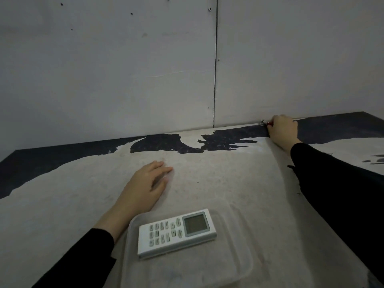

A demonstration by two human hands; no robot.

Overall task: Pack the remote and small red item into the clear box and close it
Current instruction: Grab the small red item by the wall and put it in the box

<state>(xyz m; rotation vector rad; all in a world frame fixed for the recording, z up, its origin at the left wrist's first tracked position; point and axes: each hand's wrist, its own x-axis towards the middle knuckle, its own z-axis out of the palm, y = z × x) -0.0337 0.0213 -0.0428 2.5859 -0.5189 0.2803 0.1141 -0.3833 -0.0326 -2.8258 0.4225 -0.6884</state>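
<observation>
Box [239, 267] nearest, open, remote [176, 232] lying inside. Left hand [145, 188] flat on table [218, 183], fingers spread. Right hand [283, 129] far by wall [124, 69], fingers closed on red item [269, 123].

A pale table [207, 173] is seen, and its dark top layer [166, 145] is peeled away over most of it. Dark patches are left along the back edge and at the far sides. Behind it, a grey wall [124, 69] is dotted with small holes and split by a thin upright seam [216, 59].
</observation>
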